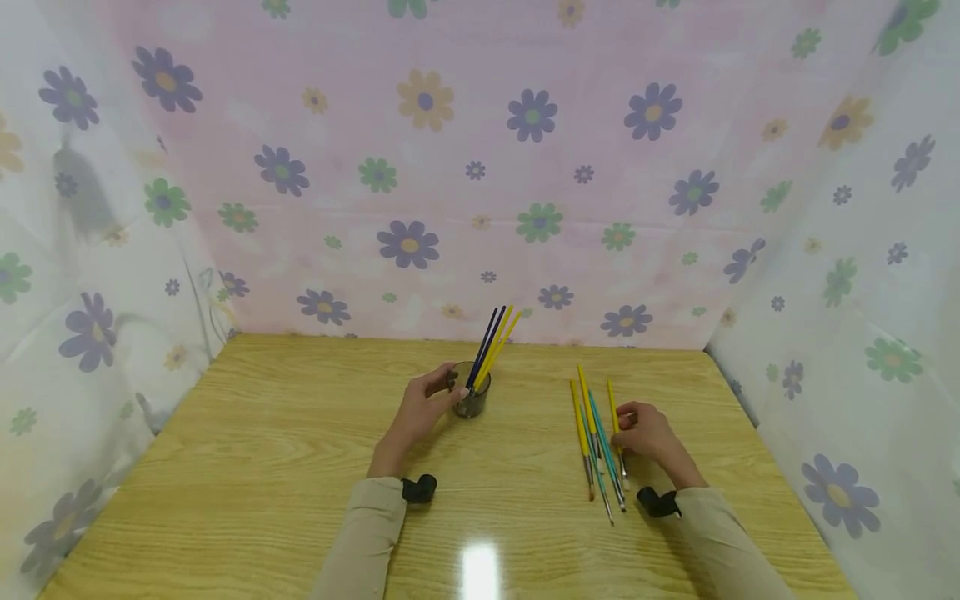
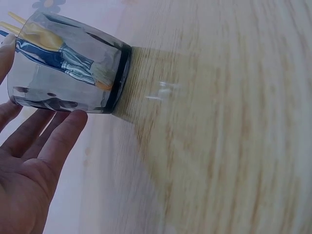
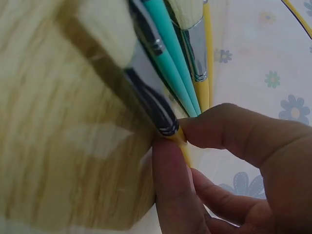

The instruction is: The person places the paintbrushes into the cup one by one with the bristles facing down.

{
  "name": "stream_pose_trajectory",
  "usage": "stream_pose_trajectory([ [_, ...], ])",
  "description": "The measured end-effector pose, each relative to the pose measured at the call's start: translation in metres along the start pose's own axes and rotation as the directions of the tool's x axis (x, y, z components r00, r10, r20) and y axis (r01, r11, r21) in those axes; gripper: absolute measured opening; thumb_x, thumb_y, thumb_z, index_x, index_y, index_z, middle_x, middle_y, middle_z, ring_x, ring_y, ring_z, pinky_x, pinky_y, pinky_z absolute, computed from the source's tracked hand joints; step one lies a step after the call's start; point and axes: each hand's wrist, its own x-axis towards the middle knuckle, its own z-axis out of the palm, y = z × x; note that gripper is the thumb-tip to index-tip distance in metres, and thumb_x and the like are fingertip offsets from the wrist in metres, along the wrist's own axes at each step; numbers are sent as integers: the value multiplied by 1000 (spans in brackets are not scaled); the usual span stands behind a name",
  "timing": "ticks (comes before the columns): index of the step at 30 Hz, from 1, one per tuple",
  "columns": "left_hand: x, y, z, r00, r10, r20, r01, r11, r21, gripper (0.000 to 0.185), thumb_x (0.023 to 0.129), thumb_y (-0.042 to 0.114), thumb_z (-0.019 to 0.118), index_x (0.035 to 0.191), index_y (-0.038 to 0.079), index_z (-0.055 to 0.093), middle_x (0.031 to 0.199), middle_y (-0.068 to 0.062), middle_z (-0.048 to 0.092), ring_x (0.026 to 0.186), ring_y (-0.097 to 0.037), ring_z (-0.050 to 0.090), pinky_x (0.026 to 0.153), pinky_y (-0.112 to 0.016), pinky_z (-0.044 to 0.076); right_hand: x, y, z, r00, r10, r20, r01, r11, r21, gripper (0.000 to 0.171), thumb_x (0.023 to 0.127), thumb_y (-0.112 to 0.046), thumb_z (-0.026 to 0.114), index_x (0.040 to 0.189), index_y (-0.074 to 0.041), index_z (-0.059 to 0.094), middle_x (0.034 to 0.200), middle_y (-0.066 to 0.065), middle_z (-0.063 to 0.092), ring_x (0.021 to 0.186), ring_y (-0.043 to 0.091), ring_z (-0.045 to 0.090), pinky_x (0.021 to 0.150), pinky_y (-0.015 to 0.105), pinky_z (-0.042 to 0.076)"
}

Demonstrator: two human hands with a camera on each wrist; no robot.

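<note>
A smoky clear glass (image 1: pixel 472 407) stands on the wooden table with several paintbrushes (image 1: pixel 495 346) leaning in it, bristles down and dark blue and yellow handles up. My left hand (image 1: pixel 417 410) holds this glass from the left, thumb on the near side and fingers round the other, as the left wrist view also shows. Over on the right, my right hand (image 1: pixel 651 435) pinches a yellow-handled paintbrush (image 3: pixel 155 105) between thumb and finger, just behind its metal ferrule. Left of that hand lie several more brushes, among them a yellow one (image 1: pixel 580 421) and a teal one (image 1: pixel 604 433), handles pointing away.
The wooden table (image 1: pixel 247 450) ends at a flowered pink cloth (image 1: pixel 480 192) behind, with pale flowered cloth at both sides. A black wrist camera (image 1: pixel 420 488) sits at the left cuff, another black camera (image 1: pixel 657 502) at the right cuff. Light glares off the front middle.
</note>
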Motion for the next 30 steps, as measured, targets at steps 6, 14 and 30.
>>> stream_pose_trajectory([
  [6, 1, -1, 0, 1000, 8, 2, -8, 1000, 6, 64, 98, 19, 71, 153, -1, 44, 147, -25, 53, 136, -40, 52, 107, -52, 49, -1, 2, -4, 1000, -9, 25, 8, 999, 47, 53, 85, 2, 69, 132, 18, 49, 106, 25, 61, 86, 25, 64, 67, 37, 61],
  [14, -1, -3, 1, 1000, 0, -1, 0, 1000, -12, 64, 98, 18, 72, 153, -1, 44, 146, -24, 54, 136, -39, 52, 107, -51, 49, 0, 14, -9, 998, -25, 55, 14, 984, 180, 55, 90, 3, 63, 136, 23, 44, 115, 31, 61, 91, 22, 65, 72, 34, 62],
  [30, 1, -3, 0, 1000, 17, 0, -17, 1000, -10, 64, 98, 17, 71, 152, -3, 43, 143, -25, 56, 135, -40, 53, 107, -53, 49, -14, 21, -8, 998, 61, -12, -53, 945, 323, 56, 97, 2, 54, 146, 22, 33, 122, 28, 55, 92, 13, 63, 76, 30, 61],
])
